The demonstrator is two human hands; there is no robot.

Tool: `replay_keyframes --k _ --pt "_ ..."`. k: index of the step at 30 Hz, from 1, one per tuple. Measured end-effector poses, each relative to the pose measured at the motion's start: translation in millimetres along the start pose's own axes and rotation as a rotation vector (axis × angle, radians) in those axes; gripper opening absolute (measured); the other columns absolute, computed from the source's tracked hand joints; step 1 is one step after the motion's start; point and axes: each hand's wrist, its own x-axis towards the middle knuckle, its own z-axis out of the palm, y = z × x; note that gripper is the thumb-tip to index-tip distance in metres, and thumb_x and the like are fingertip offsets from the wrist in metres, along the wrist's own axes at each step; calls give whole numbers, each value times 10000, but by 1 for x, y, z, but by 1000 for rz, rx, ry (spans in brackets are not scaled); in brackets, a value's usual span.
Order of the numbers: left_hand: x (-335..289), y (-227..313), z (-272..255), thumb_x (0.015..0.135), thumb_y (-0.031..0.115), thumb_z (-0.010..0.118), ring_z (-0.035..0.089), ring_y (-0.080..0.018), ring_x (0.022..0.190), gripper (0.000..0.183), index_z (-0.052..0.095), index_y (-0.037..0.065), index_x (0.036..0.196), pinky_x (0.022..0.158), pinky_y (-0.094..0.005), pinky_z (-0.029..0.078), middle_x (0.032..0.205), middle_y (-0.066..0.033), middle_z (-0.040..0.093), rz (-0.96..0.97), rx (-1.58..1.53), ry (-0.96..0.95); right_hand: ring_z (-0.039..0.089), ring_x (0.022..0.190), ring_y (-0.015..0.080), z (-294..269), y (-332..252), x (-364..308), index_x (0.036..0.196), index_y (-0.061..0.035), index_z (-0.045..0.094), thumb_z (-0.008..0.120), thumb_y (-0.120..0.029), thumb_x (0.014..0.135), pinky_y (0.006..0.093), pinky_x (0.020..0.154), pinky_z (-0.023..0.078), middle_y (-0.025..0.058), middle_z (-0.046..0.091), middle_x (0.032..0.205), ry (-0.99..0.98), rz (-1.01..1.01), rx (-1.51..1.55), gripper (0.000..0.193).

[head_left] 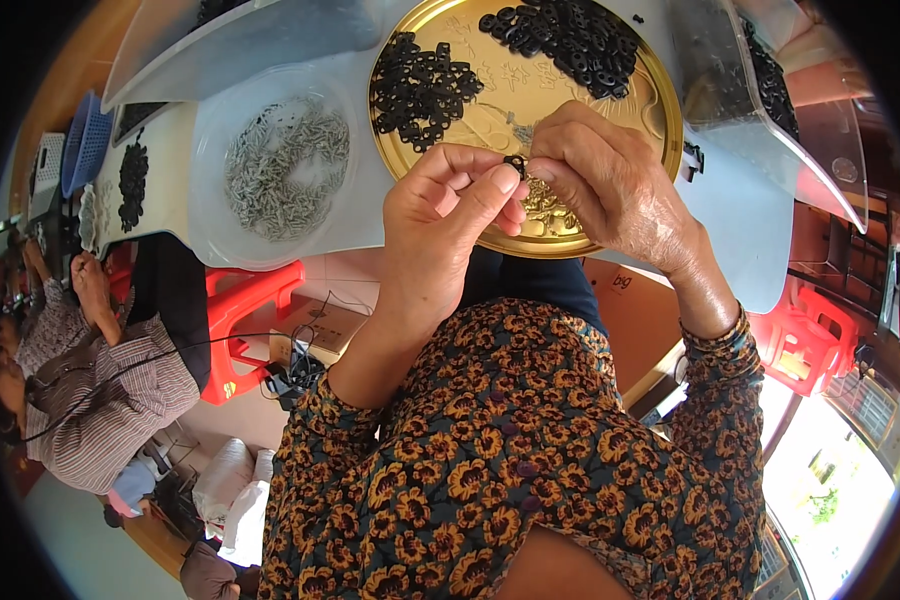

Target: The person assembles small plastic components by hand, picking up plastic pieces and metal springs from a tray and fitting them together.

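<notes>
Over the near part of a round gold tray (530, 245), my left hand (435, 215) pinches a small black part with a hole (515, 163) between thumb and forefinger. My right hand (615, 185) meets it from the right, thumb and curled fingers pressed together at the part. What the right fingertips hold, if anything, is too small to make out. Farther back on the tray lie one pile of small black pieces (420, 92) at the left and another of black loop-shaped pieces (580, 45) at the right. A few small grey pieces (520, 130) lie behind my fingers.
Left of the tray stands a translucent tub (205, 190) of small grey metal pieces (285, 170). Clear plastic bins (240, 55) stand at the back left, with another bin (800, 130) at the right. Red stools (250, 310) are below the table; another person (120, 390) sits at the left.
</notes>
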Motion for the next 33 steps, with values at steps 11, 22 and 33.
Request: replay_keyframes --k 11,22,33 --pt "6 -2 -4 920 56 611 610 -135 724 116 571 -30 987 673 -262 518 859 -95 645 38 76 -65 593 751 333 16 -4 -7 907 -27 561 618 -78 875 403 630 477 125 549 817 72 89 129 83" --pt "10 2 -10 922 97 607 619 -139 754 114 604 12 998 641 -259 490 876 -87 659 -58 32 13 617 769 344 2 1 -1 971 -37 593 616 -98 878 399 658 505 124 588 881 43 132 61 113" --pt "10 7 -9 910 77 630 611 -122 729 124 597 -17 983 618 -256 533 864 -71 635 -33 51 -45 598 763 290 4 -1 -5 929 -9 562 616 -32 874 351 667 481 116 572 849 -16 96 63 80"
